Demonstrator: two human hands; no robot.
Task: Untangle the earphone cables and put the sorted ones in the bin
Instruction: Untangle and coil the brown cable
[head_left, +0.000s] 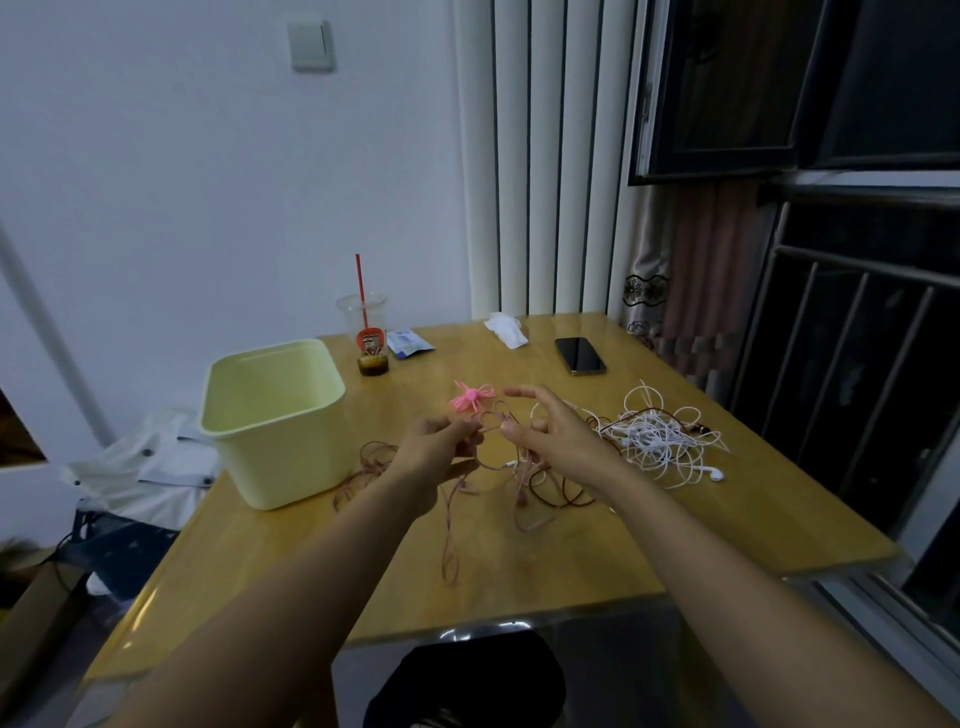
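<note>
Centre frame: left hand (439, 447) pinches pinkish cable (521, 470), strands dangling below | right hand (550, 436) just right of its loop, fingers spread, grip unclear | bin (270, 421) lies left, nearer left hand | white tangle (654, 439) right.

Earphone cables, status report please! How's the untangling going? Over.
Left hand pinches pink cable; right hand at it too, grip unclear. Bin shows no cables yet. White tangle waits beside, nothing blocking.
</note>
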